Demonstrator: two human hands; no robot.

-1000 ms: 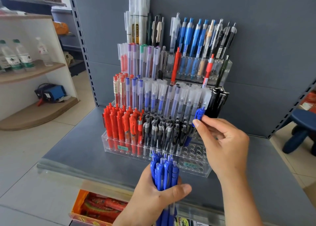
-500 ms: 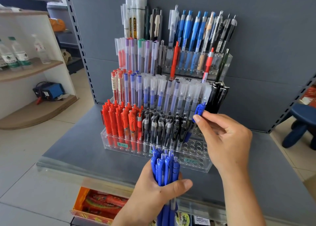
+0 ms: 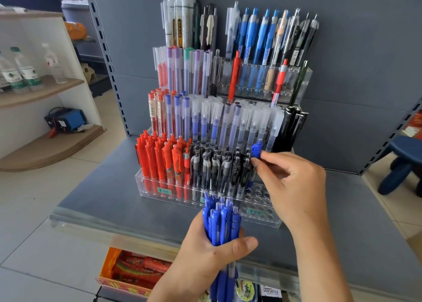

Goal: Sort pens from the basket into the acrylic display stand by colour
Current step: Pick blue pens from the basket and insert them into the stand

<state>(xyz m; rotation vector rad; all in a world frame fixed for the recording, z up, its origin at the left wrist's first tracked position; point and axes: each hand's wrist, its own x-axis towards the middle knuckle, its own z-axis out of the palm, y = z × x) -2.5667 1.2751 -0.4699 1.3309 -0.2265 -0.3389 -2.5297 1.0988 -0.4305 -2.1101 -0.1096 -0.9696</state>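
Observation:
A tiered acrylic display stand (image 3: 164,191) sits on a grey shelf. Its front row holds red pens (image 3: 159,160) on the left and black pens (image 3: 217,167) in the middle; empty holes (image 3: 260,194) lie at its right end. My left hand (image 3: 205,253) grips a bundle of blue pens (image 3: 220,221) upright below the stand's front edge. My right hand (image 3: 294,183) pinches a single blue pen (image 3: 256,151) by its upper part, its lower end down among the holes just right of the black pens. The basket is not in view.
The grey shelf (image 3: 102,201) has a metal front edge. Higher tiers hold capped gel pens (image 3: 228,123) and blue click pens (image 3: 258,39). A wooden shelf with water bottles (image 3: 20,73) stands left, a blue stool (image 3: 402,162) right, an orange snack box (image 3: 130,269) below.
My right hand has lowered the single blue pen slightly into the front row beside the black pens. My left hand keeps the bundle in about the same place.

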